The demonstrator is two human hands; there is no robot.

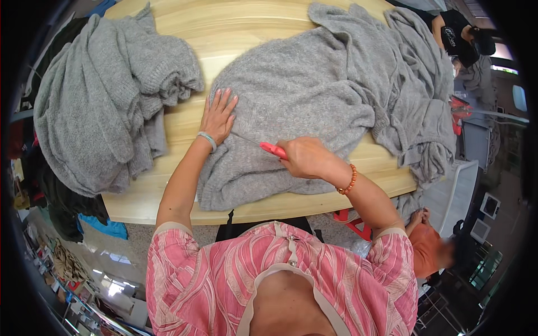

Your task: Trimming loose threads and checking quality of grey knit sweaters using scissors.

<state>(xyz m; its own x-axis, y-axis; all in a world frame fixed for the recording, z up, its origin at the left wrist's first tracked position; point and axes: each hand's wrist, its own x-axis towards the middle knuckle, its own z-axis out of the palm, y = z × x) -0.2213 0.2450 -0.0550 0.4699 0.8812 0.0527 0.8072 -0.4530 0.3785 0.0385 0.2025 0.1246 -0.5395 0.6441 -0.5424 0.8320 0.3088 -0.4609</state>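
Observation:
A grey knitted garment (291, 112) lies spread on the light wooden table (207, 28) in front of me. My left hand (217, 117) rests flat on its left part, fingers stretched out and a little apart. In my right hand (305, 157), the fingers are closed around a red-handled tool (273, 150). From the red handle a thin metal shaft points left toward my left hand, over the knit. The tip is too fine to make out, and I cannot tell whether it is in the fabric.
A heap of grey knitwear (106, 106) covers the table's left end. More grey knitwear (414, 84) is bunched at the right end. One person in black (457, 39) is at the far right; another in orange (427, 249) sits nearer on the right. Dark clothes (67, 196) hang at the left.

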